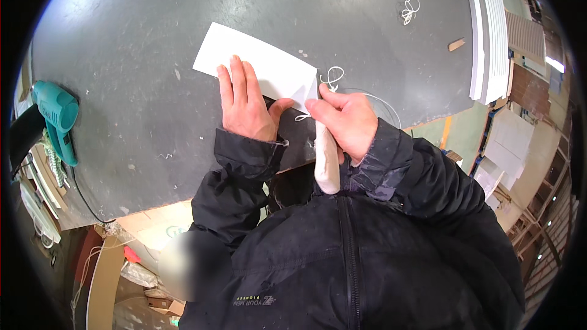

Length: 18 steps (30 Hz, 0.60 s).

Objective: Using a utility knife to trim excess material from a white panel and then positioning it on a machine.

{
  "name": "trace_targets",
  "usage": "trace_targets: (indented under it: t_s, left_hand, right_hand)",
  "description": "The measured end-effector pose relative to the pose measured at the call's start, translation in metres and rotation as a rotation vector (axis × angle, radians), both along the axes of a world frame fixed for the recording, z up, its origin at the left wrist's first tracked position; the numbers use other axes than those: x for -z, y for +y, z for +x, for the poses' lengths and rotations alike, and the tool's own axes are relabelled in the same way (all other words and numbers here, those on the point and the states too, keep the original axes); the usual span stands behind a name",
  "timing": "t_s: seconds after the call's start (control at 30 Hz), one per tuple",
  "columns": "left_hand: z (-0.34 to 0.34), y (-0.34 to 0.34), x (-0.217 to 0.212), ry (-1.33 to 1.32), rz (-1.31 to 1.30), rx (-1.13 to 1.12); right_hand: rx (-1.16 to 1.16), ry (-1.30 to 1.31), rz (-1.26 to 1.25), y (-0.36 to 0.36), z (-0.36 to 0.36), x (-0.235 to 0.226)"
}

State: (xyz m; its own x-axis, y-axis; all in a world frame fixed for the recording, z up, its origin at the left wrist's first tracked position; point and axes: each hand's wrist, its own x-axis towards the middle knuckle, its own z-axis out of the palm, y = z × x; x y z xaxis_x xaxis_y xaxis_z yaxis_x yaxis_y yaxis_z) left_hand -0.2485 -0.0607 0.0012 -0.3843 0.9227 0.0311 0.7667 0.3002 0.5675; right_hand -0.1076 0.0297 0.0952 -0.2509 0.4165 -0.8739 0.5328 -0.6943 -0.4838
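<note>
A: Status on the hands?
B: Left hand (249,107) open and flat, fingertips on the white sheet (244,52), gripping nothing. Right hand (350,119) curled round an off-white bar (328,162), thumb by the sheet's right end.
A: Where's the sheet?
B: Centre of frame, slanted, on the dark table (134,85). Loose string (334,78) just beside its right end (heat gun (56,107) is far left, unused).
A: Step?
B: My read: steadying the sheet, working its right end. Bar's upper end hidden by the hand, so can't tell if it's touching.
A: Next move needs?
B: Left steady, right controlled along that edge, string kept clear.
</note>
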Motion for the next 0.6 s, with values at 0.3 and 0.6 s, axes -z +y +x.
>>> trace_targets:
  t_s: [0.3,0.6]
  left_hand:
    - [-0.002,0.0,-0.001,-0.007,0.003,0.015]
    - [-0.002,0.001,0.008,0.013,0.017,0.018]
  right_hand:
    - [-0.447,-0.198,0.16,0.01,-0.001,-0.008]
    - [-0.964,-0.254,0.286,0.05,0.043,-0.019]
